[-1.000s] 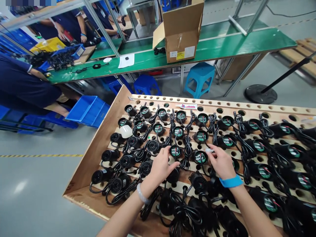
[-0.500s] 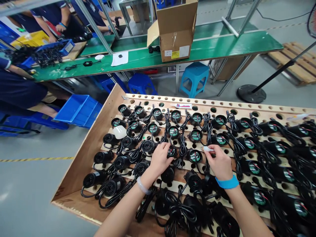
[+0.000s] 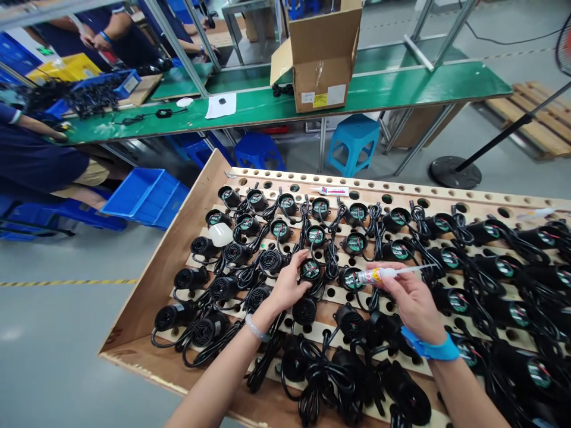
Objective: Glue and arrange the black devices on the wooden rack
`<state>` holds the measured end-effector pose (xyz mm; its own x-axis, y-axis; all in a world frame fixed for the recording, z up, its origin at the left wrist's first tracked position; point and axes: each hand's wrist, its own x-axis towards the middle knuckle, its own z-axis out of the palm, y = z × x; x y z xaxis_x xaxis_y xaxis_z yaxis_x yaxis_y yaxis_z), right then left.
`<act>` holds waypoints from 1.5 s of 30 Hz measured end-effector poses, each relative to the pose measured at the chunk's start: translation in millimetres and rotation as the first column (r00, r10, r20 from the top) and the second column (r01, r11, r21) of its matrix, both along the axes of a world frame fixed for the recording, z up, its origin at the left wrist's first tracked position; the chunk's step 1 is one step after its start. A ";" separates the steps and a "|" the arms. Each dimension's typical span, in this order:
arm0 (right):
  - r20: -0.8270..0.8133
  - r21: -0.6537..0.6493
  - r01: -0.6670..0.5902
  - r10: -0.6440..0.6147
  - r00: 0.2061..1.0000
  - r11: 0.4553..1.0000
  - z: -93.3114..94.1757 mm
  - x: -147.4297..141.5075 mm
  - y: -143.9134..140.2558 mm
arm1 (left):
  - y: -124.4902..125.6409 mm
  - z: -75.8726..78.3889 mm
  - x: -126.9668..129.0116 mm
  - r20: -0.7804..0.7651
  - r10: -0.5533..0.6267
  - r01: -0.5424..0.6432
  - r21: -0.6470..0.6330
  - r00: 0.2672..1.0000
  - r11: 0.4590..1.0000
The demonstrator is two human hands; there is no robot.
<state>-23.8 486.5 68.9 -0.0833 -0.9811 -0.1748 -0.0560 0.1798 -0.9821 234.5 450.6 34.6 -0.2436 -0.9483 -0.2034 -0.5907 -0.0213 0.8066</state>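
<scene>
The person stands over a wooden rack drilled with rows of holes, each row holding small black fan units with coiled black cords. The left hand rests with its fingers curled around one fan unit near the middle of the rack, the green label on its face turned up; that grip is closed lightly on the unit's body and steadies it in its hole.

The right hand pinches a small glue tube between thumb and fingers. A second ago that hand was down close to the fan units just right of the held one, and the tube barely showed past the fingertips. Now it has lifted and swung, so the tube lies nearly level above the rack, its long thin nozzle pointing away to the right, off the fan faces. I read that as the dab on that spot being done and the tube pulled clear, while the left hand has stayed on its unit throughout.

A second, similar tube lies on the far rail of the rack, and a white domed cap sits among the units towards the rack's left edge. Beyond the rack runs a green worktop with an open cardboard box on it, blue stools beneath, and other people in dark blue at its left end.
</scene>
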 end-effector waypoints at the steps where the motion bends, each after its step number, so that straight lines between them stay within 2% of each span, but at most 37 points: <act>1: 0.038 0.000 -0.031 0.031 0.999 1.000 0.6 4.7 0.4 | 2.2 -3.2 -2.2 0.012 0.047 -0.047 -0.017 0.999 0.999; 3: 0.104 0.000 -0.090 0.090 0.990 0.996 -0.2 13.1 1.4 | 5.3 -8.9 -6.4 0.035 0.149 -0.147 -0.046 0.988 0.988; 5: 0.170 0.008 -0.143 0.139 0.975 0.990 -3.9 20.0 2.1 | 5.7 -11.9 -7.7 0.025 0.194 -0.193 -0.053 0.981 0.980; 11: 0.377 0.122 -0.276 0.212 0.901 0.953 -18.9 34.1 -7.1 | 4.4 -8.5 2.9 -0.063 0.053 -0.054 -0.023 0.997 0.998; 16: 0.418 0.194 -0.300 0.197 0.887 0.934 -21.6 37.4 -16.9 | 18.5 -13.3 -1.5 0.072 0.205 -0.199 -0.082 0.976 0.977; 19: 0.394 0.222 -0.256 0.154 0.906 0.941 -23.1 36.8 -18.4 | 27.0 -13.5 -3.6 0.143 0.244 -0.231 -0.102 0.959 0.968; 22: 0.391 0.230 -0.173 0.071 0.918 0.958 -23.3 38.1 -19.3 | 33.6 -9.5 -1.1 0.175 0.232 -0.217 -0.101 0.957 0.971; 27: 0.424 0.233 -0.069 -0.037 0.905 0.970 -18.6 44.9 -21.6 | 38.5 -4.3 2.1 0.200 0.208 -0.187 -0.117 0.957 0.975; 33: 0.467 0.222 0.065 -0.164 0.869 0.973 -16.0 53.8 -24.3 | 39.5 -7.4 0.5 0.218 0.220 -0.192 -0.139 0.951 0.971; 40: 0.539 0.211 0.124 -0.221 0.813 0.970 -9.3 54.5 -27.0 | 37.5 -11.7 2.1 0.177 0.213 -0.188 -0.146 0.961 0.971; 45: 0.511 0.214 0.117 -0.213 0.833 0.970 -15.3 58.0 -27.8 | 35.3 -10.4 2.1 0.167 0.198 -0.171 -0.163 0.966 0.972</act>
<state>34.2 458.7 53.6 -0.0891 -0.9130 -0.3982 0.5060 0.3029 -0.8076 236.6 485.8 24.2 -0.0336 -0.9959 -0.0844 -0.7239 -0.0340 0.6891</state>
